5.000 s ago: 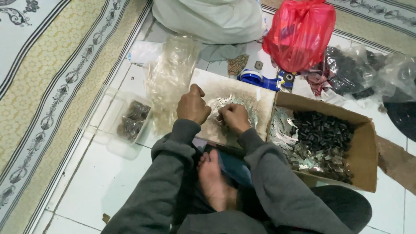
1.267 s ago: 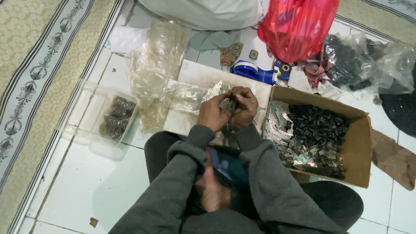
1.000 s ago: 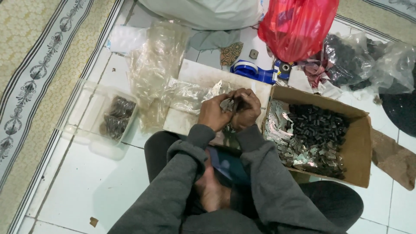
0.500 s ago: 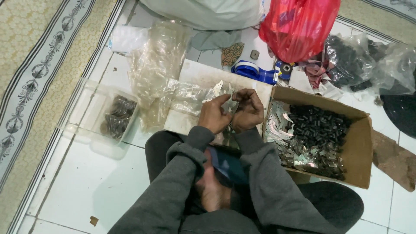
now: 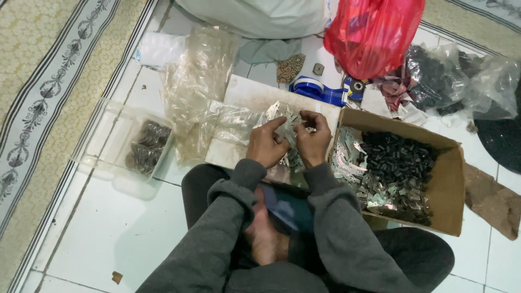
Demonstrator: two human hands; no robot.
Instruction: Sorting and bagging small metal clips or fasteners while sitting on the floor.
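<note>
Both hands, the left hand (image 5: 266, 145) and right hand (image 5: 313, 141), met over the pale flat board (image 5: 247, 95), seemingly pinching a small silvery metal clip (image 5: 285, 129) between them, equally near.

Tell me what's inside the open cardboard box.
The cardboard box holds a heap of small black pieces and thin silvery metal strips along its left side and front. The box bottom beneath them is covered.
</note>
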